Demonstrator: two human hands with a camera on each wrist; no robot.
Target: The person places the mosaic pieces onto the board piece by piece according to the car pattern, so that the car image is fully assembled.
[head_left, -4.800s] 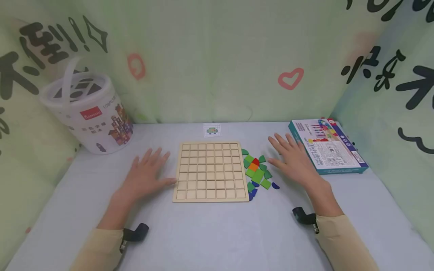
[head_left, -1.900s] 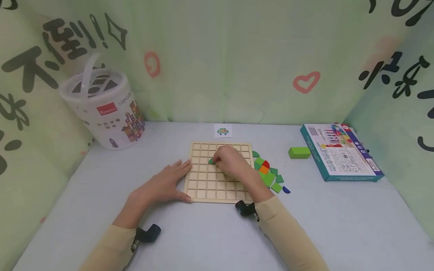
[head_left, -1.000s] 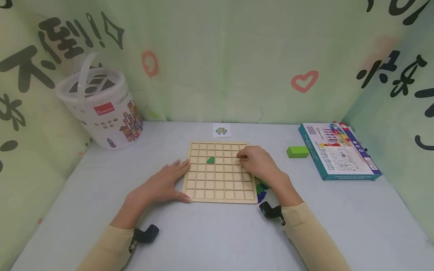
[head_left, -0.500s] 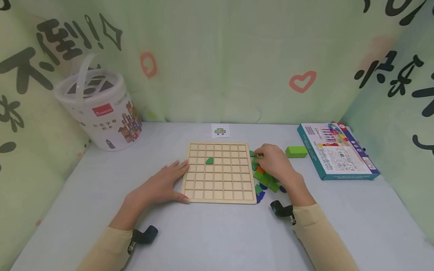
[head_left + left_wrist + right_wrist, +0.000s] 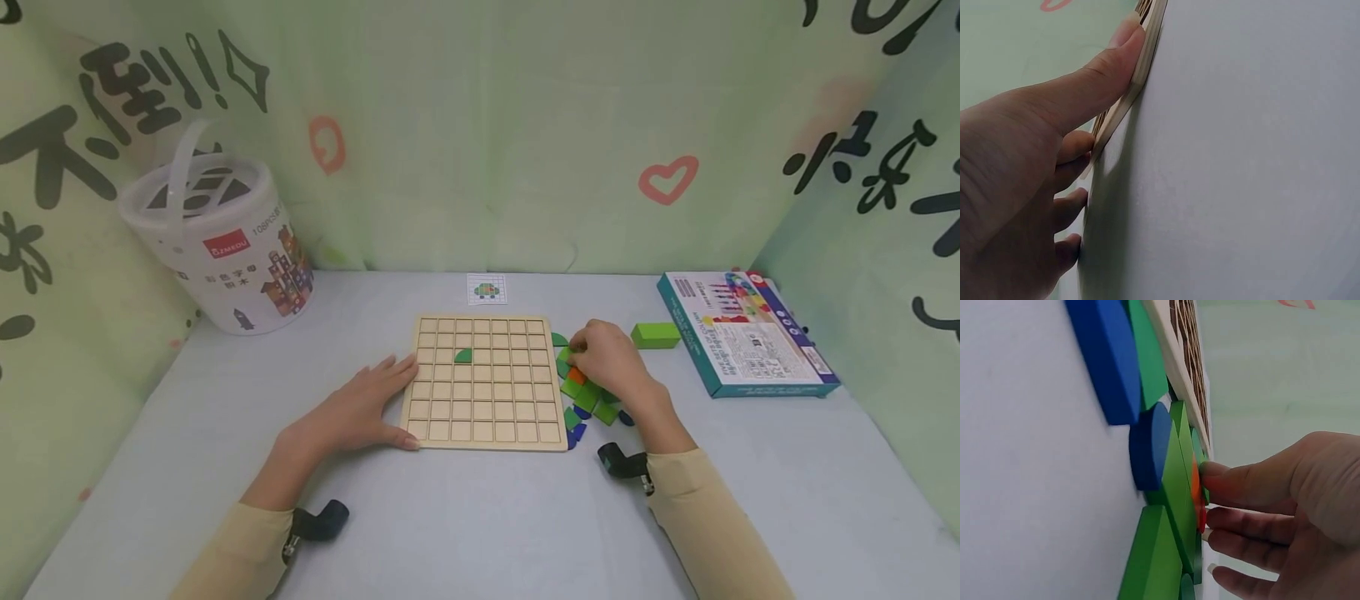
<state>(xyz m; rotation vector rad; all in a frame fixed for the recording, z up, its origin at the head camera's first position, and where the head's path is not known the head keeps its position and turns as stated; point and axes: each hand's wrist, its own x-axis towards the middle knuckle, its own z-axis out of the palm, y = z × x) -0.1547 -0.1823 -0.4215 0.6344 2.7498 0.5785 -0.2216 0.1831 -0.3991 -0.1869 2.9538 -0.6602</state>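
My left hand lies along the left side of the wooden grid board; its thumb presses the near left corner and its fingertips rest at the left edge. One green quarter-round piece sits in a cell of the board. My right hand reaches down over the pile of coloured pieces right of the board, thumb and fingertips at an orange square and a red piece. I cannot tell whether it pinches one. Light green squares and blue pieces lie beside and below the hand.
A small pattern card lies behind the board. At the right stand a light green block and a flat puzzle box. A white lidded bucket stands at the back left, before a patterned cloth wall.
A green quarter-round was placed in the board by my right hand, which then moved back right to the pile. My left hand came to the board's edge and stays there.
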